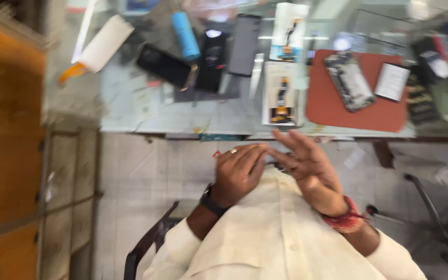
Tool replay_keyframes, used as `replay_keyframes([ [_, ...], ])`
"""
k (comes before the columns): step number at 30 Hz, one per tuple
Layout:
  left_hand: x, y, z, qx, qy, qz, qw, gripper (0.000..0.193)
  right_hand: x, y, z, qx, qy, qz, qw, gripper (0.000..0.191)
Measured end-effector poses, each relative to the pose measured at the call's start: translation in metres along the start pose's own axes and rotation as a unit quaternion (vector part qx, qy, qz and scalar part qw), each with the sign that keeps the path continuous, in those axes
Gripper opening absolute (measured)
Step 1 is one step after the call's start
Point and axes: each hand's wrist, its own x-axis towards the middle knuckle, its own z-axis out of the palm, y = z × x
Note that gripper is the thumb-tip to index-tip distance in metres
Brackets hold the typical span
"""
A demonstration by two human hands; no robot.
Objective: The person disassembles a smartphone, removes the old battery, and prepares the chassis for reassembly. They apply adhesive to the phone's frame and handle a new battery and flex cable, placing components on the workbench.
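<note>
1. Lower centre of frame, over a white shirt point(281, 233): left hand point(237, 173) curled, right hand point(307, 168) loosely spread, fingertips meeting.
2. Between them, a small dark part point(282, 166), blurred; cannot tell which hand grips it.
3. Likely risk: part slipping to the floor point(146, 171), with no glass table point(193, 119) underneath.

Motion blur smears the whole view, and whatever the left hand point(238, 173) and right hand point(307, 166) pinch stays unreadable.

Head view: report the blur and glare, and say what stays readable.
Head view: motion blur smears everything; the glass desk throws white glare along its far edge; left hand and right hand read only as touching shapes; the opened phone on the red mat is soft.
</note>
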Motion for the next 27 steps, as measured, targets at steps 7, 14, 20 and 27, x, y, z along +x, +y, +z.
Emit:
replay_keyframes([
  [7, 0.011, 0.009, 0.004, 0.162, -0.052, 0.111, 0.979, 0.013, -0.019, -0.015, -0.006, -0.217, -0.053, 0.028, 0.974, 0.101],
  [14, 0.011, 0.009, 0.014, 0.179, -0.105, 0.121, 0.971, 0.01, -0.024, -0.013, -0.008, -0.192, -0.031, 0.03, 0.981, 0.105],
  [20, 0.008, -0.005, 0.03, 0.174, -0.038, 0.135, 0.975, 0.011, -0.026, -0.015, -0.013, -0.111, -0.014, 0.021, 0.993, 0.106],
  [27, -0.016, -0.033, 0.059, -0.231, -0.055, -0.234, 0.943, 0.013, -0.029, -0.019, -0.019, -0.093, -0.003, -0.002, 0.996, 0.111],
])
